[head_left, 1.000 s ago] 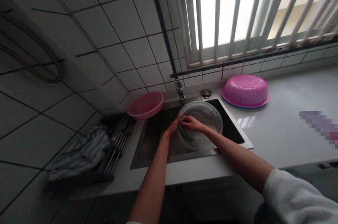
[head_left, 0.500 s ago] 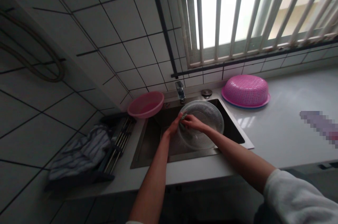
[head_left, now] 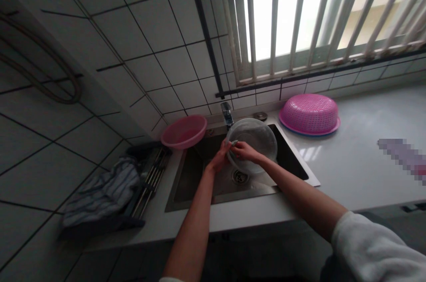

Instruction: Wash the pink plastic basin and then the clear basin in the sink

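Note:
A clear ribbed plastic bowl (head_left: 258,140) is tilted up over the steel sink (head_left: 196,175), below the tap (head_left: 227,115). My left hand (head_left: 219,160) grips the bowl's near left rim. My right hand (head_left: 244,152) is closed on a small greenish scrubbing cloth (head_left: 234,143) pressed against the bowl's inside near the rim. The sink drain (head_left: 239,177) shows beneath the bowl.
A pink basin (head_left: 183,131) sits at the sink's back left corner. A pink perforated basket (head_left: 309,114) lies upside down on the white counter (head_left: 359,162) to the right. A dish rack (head_left: 146,180) with a striped cloth (head_left: 100,193) stands on the left. Tiled walls and a barred window are behind.
The bowl has been lifted and tipped up toward the tap, uncovering the sink drain. Both hands moved slightly up and back with it.

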A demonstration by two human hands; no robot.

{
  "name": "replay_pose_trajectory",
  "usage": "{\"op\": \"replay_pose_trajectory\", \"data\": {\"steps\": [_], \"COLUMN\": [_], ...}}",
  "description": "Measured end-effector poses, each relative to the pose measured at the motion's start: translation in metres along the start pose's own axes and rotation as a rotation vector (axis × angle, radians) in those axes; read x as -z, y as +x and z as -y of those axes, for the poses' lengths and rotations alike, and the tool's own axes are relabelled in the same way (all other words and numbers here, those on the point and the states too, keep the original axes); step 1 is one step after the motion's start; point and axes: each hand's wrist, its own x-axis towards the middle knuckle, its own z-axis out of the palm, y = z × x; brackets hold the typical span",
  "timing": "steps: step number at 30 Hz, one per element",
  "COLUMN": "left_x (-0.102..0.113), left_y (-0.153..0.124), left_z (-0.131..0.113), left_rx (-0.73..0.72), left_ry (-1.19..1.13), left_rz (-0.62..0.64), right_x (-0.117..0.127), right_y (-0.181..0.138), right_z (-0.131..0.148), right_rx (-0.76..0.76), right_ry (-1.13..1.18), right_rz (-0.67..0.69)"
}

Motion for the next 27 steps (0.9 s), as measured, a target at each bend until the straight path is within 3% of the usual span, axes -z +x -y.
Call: {"op": "replay_pose_trajectory", "data": {"steps": [2, 5, 12, 14, 16, 20, 22, 24, 27], "left_x": [0.001, -0.001, -0.008, -0.008, -0.007, 0.001, 0.004, 0.004, 0.000], "left_y": [0.003, 0.005, 0.004, 0.004, 0.004, 0.004, 0.005, 0.006, 0.008], "left_z": [0.002, 0.004, 0.005, 0.004, 0.003, 0.004, 0.005, 0.006, 0.006], "left_rx": [0.074, 0.089, 0.012, -0.003, 0.002, 0.039, 0.022, -0.013, -0.019], "left_ry": [-0.011, -0.039, -0.108, -0.117, -0.116, -0.052, -0.027, -0.028, -0.059], "left_rz": [-0.006, -0.014, 0.079, 0.105, 0.098, -0.032, -0.091, -0.105, -0.044], "right_x": [-0.009, -0.013, 0.009, 0.012, 0.009, -0.004, -0.007, -0.007, -0.003], "right_y": [-0.003, -0.003, 0.009, 0.009, 0.006, -0.005, -0.008, -0.008, -0.003], "right_z": [-0.003, -0.006, 0.003, 0.006, 0.006, -0.002, -0.007, -0.009, -0.006], "right_rx": [-0.001, 0.048, 0.086, 0.087, 0.106, 0.065, 0.019, 0.029, 0.110], "right_ry": [-0.056, -0.110, -0.004, 0.011, -0.024, -0.183, -0.243, -0.271, -0.262], "right_rz": [0.143, 0.142, -0.331, -0.375, -0.257, 0.251, 0.411, 0.427, 0.171]}}
